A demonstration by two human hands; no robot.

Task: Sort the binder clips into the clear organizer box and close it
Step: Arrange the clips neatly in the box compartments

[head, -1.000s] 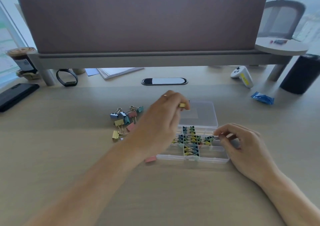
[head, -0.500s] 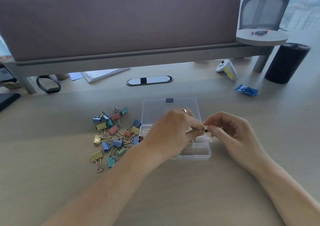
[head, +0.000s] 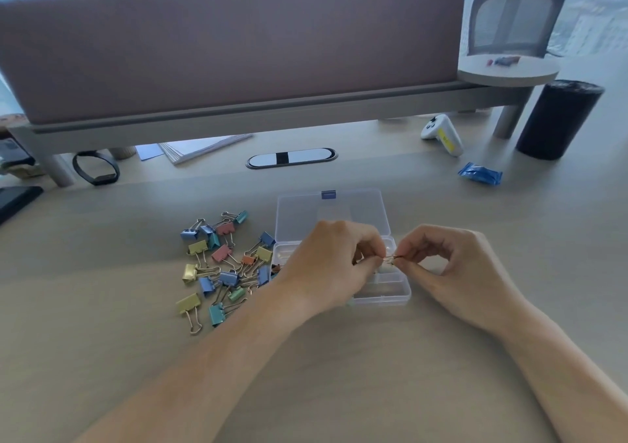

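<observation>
Pale wood worktop (head: 339, 391) runs under a mauve desk screen (head: 238, 45), and near its middle sits the clear organizer box (head: 380, 298), its lid (head: 299, 215) laid back flat toward the screen. Over the right-hand compartments the left hand (head: 326, 266) and the right hand (head: 455, 272) meet, each pinching one end of a small binder clip (head: 390, 258). The fingers (head: 402, 263) are curled and closed on its wire handles, and whether the clip touches the tray below cannot be told. A loose pile of coloured binder clips (head: 224, 266) lies just left of the box, its nearest pieces against the left wall. The step in hand looks like readying one clip, perhaps folding its handles, before seating it. The next move probably calls for lowering it into a free compartment, letting go, and sending the left hand back to the pile. With so many clips outside, closing the lid seems far off. A second ago the left hand was raised over the lid with a yellow clip and the right hand rested at the box's right edge, with rows of small clips showing in the tray. Now the left hand covers those rows, and the two-handed pinch matches that of half a second ago.
</observation>
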